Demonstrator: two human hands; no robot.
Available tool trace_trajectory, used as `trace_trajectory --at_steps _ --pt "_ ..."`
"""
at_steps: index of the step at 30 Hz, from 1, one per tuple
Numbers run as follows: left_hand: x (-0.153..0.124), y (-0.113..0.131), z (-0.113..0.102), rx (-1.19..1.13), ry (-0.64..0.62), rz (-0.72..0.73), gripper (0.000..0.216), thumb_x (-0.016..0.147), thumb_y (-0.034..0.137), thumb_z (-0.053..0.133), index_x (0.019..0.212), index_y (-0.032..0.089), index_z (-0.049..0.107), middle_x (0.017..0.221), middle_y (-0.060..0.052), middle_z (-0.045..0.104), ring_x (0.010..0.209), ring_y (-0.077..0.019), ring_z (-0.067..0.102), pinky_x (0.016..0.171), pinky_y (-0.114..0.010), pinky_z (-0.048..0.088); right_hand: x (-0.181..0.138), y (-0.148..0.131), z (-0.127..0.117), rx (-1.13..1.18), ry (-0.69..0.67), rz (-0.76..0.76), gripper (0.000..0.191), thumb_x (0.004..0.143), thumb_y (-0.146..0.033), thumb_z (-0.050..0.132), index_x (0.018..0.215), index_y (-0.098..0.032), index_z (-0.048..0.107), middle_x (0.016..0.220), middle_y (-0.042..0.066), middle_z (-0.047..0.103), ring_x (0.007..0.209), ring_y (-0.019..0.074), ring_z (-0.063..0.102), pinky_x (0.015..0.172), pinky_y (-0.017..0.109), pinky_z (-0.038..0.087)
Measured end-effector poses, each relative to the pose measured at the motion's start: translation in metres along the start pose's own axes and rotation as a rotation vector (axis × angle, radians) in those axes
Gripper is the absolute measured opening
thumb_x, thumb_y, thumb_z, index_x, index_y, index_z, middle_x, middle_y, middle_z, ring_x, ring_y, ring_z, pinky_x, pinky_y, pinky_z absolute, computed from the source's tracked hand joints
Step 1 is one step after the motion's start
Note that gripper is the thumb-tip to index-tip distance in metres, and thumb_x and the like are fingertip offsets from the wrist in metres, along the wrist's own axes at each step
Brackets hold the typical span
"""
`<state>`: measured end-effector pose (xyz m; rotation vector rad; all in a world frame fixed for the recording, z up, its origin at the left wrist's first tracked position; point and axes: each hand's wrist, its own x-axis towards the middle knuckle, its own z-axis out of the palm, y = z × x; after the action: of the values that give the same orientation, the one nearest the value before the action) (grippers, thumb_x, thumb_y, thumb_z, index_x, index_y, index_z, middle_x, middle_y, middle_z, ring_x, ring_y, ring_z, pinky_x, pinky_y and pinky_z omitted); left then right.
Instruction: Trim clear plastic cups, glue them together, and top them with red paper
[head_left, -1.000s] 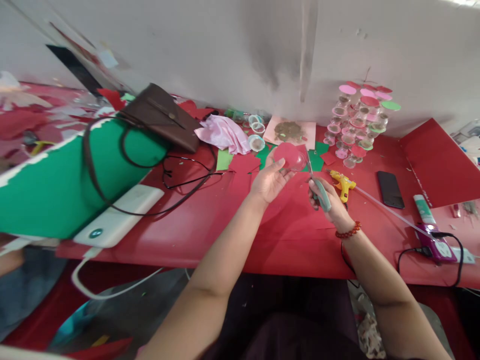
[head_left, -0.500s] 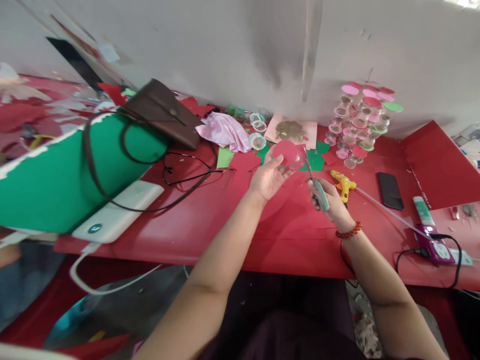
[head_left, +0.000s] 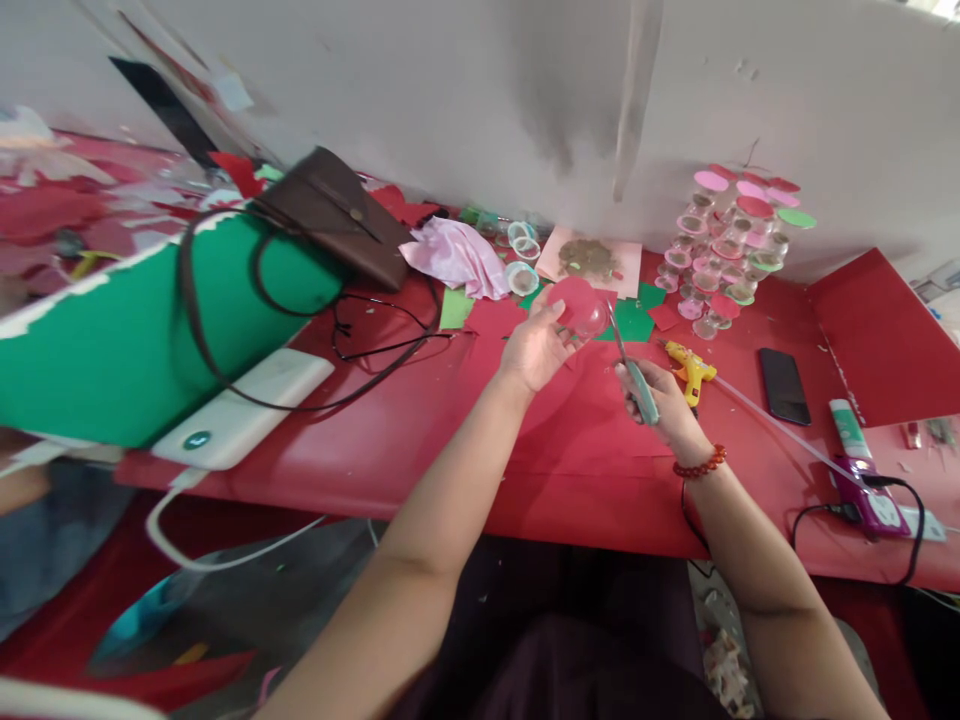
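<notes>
Red paper disc (head_left: 570, 300) and clear plastic cup (head_left: 592, 320) are together in the left hand (head_left: 534, 345), raised over the middle of the bench (head_left: 360, 440), with the thumb on the disc's face. The right hand (head_left: 656, 395) grips green-handled scissors (head_left: 642, 390), their blades pointing up just beside the cup; whether they touch it, I cannot tell.

Red covers the bench, which runs along a pale, smudged wall (head_left: 420, 100). Red sheets (head_left: 592, 400) lie below the hands, with green paper (head_left: 634, 318) beyond. Leftward are a brown leather bag (head_left: 337, 215), eyeglasses (head_left: 390, 349) and a white power bank (head_left: 244, 410); rightward, a yellow glue gun (head_left: 691, 368), a black phone (head_left: 784, 385) and a cluster (head_left: 727, 250) of small clear cups topped with red, pink and green discs.

The held disc is plain, with a rounded left edge; the cup at its right is see-through and shiny.
</notes>
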<state>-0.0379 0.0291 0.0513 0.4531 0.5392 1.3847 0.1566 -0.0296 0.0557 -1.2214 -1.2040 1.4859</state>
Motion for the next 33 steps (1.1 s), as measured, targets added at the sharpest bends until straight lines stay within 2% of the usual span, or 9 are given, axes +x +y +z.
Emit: trace_trajectory --at_steps 6,14,19,24,29,33 --pt "0.003 0.003 -0.003 -0.014 0.012 -0.006 0.052 0.075 0.028 0.085 0.122 0.03 0.062 0.097 0.001 0.077 0.083 -0.0176 0.074 0.091 -0.036 0.057 -0.001 0.0 0.0 -0.01 -0.025 0.014 0.055 0.064 -0.062 0.091 0.088 -0.021 0.066 0.057 -0.009 0.05 0.043 0.0064 0.047 0.037 0.02 0.032" --pt "0.004 0.004 -0.003 0.01 0.011 -0.034 0.036 0.081 0.034 0.08 0.114 0.026 0.066 0.091 -0.002 0.078 0.078 -0.0175 0.074 0.086 -0.036 0.059 -0.001 0.0 0.001 -0.035 -0.021 0.013 0.06 0.064 -0.067 0.089 0.095 -0.02 0.068 0.058 -0.009 0.048 0.044 0.0072 0.046 0.036 0.021 0.031" --pt "0.003 0.007 -0.004 0.004 0.008 -0.048 0.032 0.084 0.028 0.074 0.115 0.026 0.066 0.092 -0.002 0.079 0.077 -0.0182 0.075 0.086 -0.037 0.061 -0.001 0.0 0.0 -0.064 0.031 -0.009 0.061 0.062 -0.068 0.089 0.094 -0.02 0.068 0.059 -0.008 0.049 0.045 0.0072 0.043 0.038 0.023 0.027" --pt "-0.002 0.006 -0.001 0.033 -0.027 -0.085 0.048 0.083 0.023 0.072 0.13 0.029 0.064 0.094 -0.001 0.079 0.084 -0.0214 0.078 0.089 -0.04 0.062 0.0 -0.001 -0.005 0.036 0.005 -0.036 0.053 0.066 -0.061 0.09 0.092 -0.022 0.066 0.066 -0.008 0.05 0.049 0.005 0.036 0.044 0.021 0.024" --pt "-0.006 0.003 0.002 0.044 -0.077 -0.093 0.062 0.082 0.015 0.07 0.14 0.036 0.061 0.102 0.0 0.078 0.1 -0.0248 0.078 0.094 -0.043 0.063 0.002 -0.002 -0.008 0.089 -0.037 0.016 0.055 0.065 -0.064 0.088 0.09 -0.022 0.063 0.064 -0.008 0.047 0.048 0.0049 0.036 0.045 0.021 0.021" --pt "-0.009 0.003 0.004 0.045 -0.097 -0.092 0.068 0.082 0.013 0.068 0.145 0.038 0.057 0.107 0.0 0.078 0.106 -0.0247 0.077 0.094 -0.042 0.063 0.002 -0.004 -0.008 0.097 -0.034 0.015 0.055 0.065 -0.066 0.088 0.081 -0.022 0.059 0.063 -0.008 0.047 0.048 0.0045 0.037 0.044 0.021 0.019"
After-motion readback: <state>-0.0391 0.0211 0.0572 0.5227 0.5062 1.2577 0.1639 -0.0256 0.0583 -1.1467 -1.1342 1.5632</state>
